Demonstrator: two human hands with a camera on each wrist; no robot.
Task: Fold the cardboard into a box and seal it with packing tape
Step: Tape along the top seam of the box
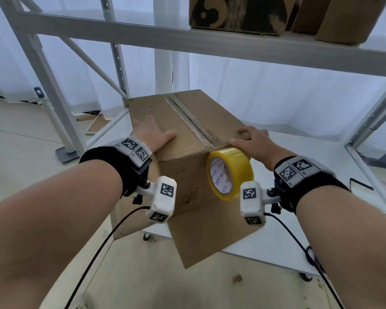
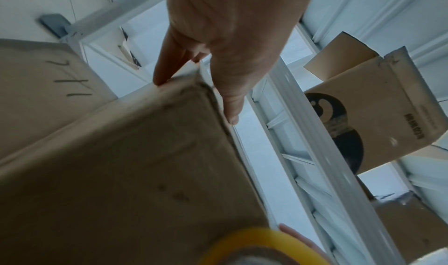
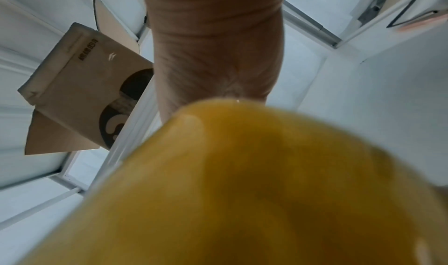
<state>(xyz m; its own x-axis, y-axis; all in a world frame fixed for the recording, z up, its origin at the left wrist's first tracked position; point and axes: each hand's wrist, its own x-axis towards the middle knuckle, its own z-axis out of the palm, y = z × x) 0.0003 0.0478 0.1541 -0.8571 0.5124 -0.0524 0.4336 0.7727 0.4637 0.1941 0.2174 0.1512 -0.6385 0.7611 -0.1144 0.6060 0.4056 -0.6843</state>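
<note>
On top of the box [image 1: 187, 130], left hand [image 1: 153, 134] presses flat — right hand [image 1: 253, 141] lies open, tape roll [image 1: 230, 173] hiding its palm.

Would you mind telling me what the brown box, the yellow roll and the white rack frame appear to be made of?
The brown box looks like matte corrugated cardboard: dull, scuffed, creased at its edges. The yellow roll seems glossy, translucent plastic packing tape wound on a printed core, probably paper. The white rack frame is likely painted metal, given its smooth beams and punched holes.

left hand [image 1: 153, 136] flat, fingers straight, right hand [image 1: 253, 141] palm down
</note>
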